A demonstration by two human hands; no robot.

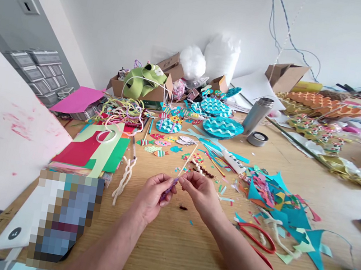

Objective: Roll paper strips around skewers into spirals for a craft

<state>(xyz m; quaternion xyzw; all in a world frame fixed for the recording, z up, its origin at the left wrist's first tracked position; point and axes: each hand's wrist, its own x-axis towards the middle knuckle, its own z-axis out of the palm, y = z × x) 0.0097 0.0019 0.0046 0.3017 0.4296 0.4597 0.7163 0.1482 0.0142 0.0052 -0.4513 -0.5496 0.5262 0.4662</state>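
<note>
Above the middle of the table, my left hand (152,198) is closed around a thin pale wooden stick (189,158) and a fuzzy purple pipe cleaner (166,194). The stick points up and away to the right. My right hand (203,195) is closed in a pinch where the purple pipe cleaner meets the stick; its fingertips partly hide the spot. On the table below lies a short dark brown pipe cleaner piece (183,208). Just beyond my right hand are a brown twisted pipe cleaner (207,172) and a white one (196,166).
Paper fish (176,149) and blue wavy paper plates (223,127) lie farther back, near a metal flask (258,115). A glue bottle (234,161), paper scraps (288,211) and red-handled scissors (258,236) are to the right. Coloured paper sheets (75,150) and white yarn (123,180) lie left.
</note>
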